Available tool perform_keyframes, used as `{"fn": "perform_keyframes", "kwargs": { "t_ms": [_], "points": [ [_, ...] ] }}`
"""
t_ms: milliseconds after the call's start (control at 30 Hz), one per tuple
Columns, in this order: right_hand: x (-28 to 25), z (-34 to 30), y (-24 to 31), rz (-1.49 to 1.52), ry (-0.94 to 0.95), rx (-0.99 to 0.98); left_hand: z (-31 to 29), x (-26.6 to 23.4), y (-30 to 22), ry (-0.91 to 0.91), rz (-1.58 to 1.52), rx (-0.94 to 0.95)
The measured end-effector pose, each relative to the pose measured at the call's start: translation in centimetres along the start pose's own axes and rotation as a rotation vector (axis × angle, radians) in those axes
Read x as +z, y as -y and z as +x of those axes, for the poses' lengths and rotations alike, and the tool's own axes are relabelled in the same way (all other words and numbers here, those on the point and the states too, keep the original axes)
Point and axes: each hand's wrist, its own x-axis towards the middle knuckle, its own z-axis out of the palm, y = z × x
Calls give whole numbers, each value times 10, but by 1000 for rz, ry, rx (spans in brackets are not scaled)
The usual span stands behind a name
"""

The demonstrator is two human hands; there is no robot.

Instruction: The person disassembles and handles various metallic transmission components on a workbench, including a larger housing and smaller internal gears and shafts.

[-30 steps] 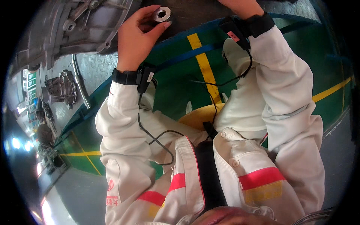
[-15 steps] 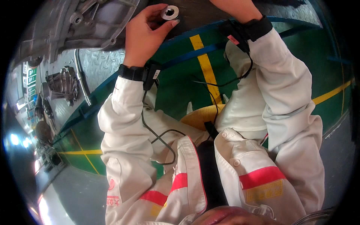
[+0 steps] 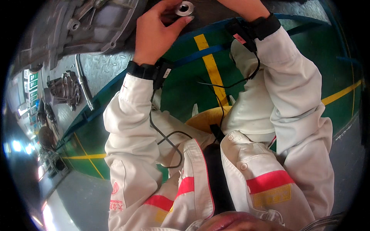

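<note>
Red characters [image 3: 116, 205] on left sleeve [image 3: 133, 177]

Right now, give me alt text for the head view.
A person's left hand holds a metal socket to the right of a large grey casing, while the right hand is partly cut off by the top edge. Below is a green floor with yellow lines.

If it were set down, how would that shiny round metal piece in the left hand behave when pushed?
The round metal piece would probably roll if laid on its side, since its rim is circular. It may feel heavy for its size, as the wall around its hole looks thick. Its shiny face hints at slipperiness.
</note>
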Motion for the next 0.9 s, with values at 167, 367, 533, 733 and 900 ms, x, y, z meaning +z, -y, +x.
{"fn": "perform_keyframes", "kwargs": {
  "t_ms": [167,367,533,733,900],
  "points": [
    [-3,-2,3,-37,-25,-10,0,-2,-1,6,-4,42],
    [-3,-2,3,-24,-8,13,0,-2,-1,11,-16,64],
    [2,-2,5,-30,-20,23,3,-1,-2,-24,45,66],
    [2,-2,4,25,-4,54,7,-11,10,-94,77,67],
    [-1,-1,2,22,-1,19,1,-20,9,-122,131,42]
  ]
}}
